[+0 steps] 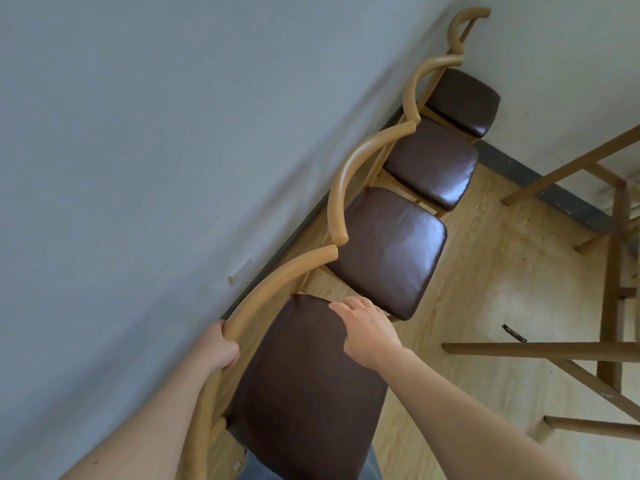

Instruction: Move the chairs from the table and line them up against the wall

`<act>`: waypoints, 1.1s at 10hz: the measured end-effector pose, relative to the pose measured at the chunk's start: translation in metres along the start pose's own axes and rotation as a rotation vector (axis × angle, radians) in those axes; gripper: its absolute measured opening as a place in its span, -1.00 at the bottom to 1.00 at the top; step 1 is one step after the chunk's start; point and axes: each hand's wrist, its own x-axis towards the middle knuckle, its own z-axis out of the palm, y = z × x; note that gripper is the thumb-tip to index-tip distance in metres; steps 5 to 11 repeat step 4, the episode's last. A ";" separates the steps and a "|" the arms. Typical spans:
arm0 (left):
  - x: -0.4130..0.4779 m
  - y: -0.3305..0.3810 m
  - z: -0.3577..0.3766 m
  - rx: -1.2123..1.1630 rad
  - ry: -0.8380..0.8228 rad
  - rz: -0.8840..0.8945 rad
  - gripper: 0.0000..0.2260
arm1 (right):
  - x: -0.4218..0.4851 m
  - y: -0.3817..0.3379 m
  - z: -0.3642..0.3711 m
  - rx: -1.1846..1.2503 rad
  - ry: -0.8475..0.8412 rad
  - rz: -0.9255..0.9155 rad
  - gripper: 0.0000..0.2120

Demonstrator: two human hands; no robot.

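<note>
Head view: four chairs [388, 251] line the wall [138, 133]; left fingers [228, 355] grip nearest backrest [277, 282], right fingers [346, 310] spread on seat [304, 393].

Dark brown seats [388, 251], tan wooden backrests [349, 171], grey wall [138, 133]

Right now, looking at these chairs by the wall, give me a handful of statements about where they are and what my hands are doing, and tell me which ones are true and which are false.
1. Four chairs stand in a row along the wall. True.
2. The left hand grips the curved wooden backrest of the nearest chair. True.
3. The right hand is wrapped around a table leg. False: it rests on the far edge of the nearest chair's brown seat.
4. The chair seats are light grey fabric. False: they are dark brown and glossy.
5. Wooden table legs show to the right, on the light wood floor. True.
</note>
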 end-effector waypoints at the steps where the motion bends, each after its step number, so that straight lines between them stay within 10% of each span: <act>1: 0.000 -0.001 0.000 0.003 -0.002 0.003 -0.33 | -0.003 0.005 -0.002 -0.002 0.007 0.013 -0.39; 4: -0.013 0.025 0.005 0.259 0.395 0.460 -0.40 | -0.020 0.017 0.000 0.018 0.024 0.047 -0.39; 11: -0.013 0.025 0.005 0.259 0.395 0.460 -0.40 | -0.020 0.017 0.000 0.018 0.024 0.047 -0.39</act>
